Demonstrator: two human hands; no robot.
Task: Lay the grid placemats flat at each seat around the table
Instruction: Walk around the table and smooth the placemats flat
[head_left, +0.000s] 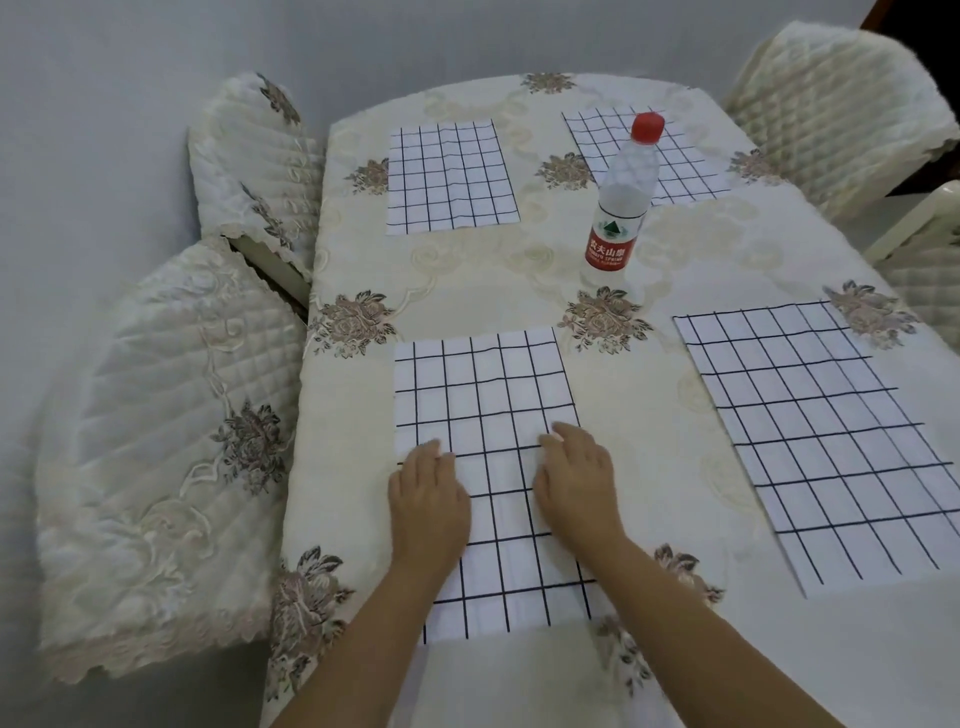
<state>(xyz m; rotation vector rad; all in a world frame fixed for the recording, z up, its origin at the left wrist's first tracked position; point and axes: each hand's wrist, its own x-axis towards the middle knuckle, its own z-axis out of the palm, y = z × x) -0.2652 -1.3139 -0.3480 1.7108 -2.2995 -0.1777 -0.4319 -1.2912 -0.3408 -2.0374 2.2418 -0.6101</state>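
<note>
The person is pressing the left hand (428, 499) and right hand (576, 483) flat, fingers extended and pinching nothing, on the white, black-gridded rectangular placemat (488, 405) lying at the near edge of the cream floral-clothed table (519, 280), toward its left corner. The placemat's long axis is running straight away from the hands, its far half lying ahead of both.

Table (519, 280): four placemats are laid on it, two near, two far.
Near-left placemat (483, 395): left hand (428, 499) is rested at its left edge, right hand (576, 483) toward its right.
Near-right placemat (821, 431): set apart, to the right.
Far-left placemat (449, 176): behind the near-left one.
Far-right placemat (680, 156): behind the bottle (621, 202), seemingly not touched by its base.
Chairs: two (156, 441) (249, 156) left, two (831, 104) (930, 260) right.
</note>
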